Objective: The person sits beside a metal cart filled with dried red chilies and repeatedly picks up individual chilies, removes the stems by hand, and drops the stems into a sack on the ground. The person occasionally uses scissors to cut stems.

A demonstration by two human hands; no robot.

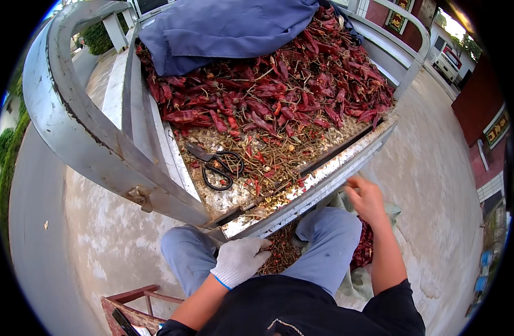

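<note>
My left hand point(243, 259), in a white knitted glove, hovers between my knees with thumb and fingers close together; anything pinched at the tips is too small to tell. Bare and slightly blurred, my right hand point(365, 197) is beside my right knee, just outside the tailgate edge point(324, 174), fingers curled; I cannot tell whether it grips something. Under it, a pale green woven sack point(392, 213) holds dried red chilies point(363, 248). A large heap of dried chilies point(261, 96) fills the truck bed. Black-handled scissors point(217, 161) lie near its left front corner among stems.
Blue cloth point(227, 31) covers the back of the heap. A curved metal rail point(85, 122) rises at the left. Loose stems point(282, 248) cover the ground between my knees. Behind my left side stands a wooden stool or chair point(131, 315) with a phone point(123, 321) on it.
</note>
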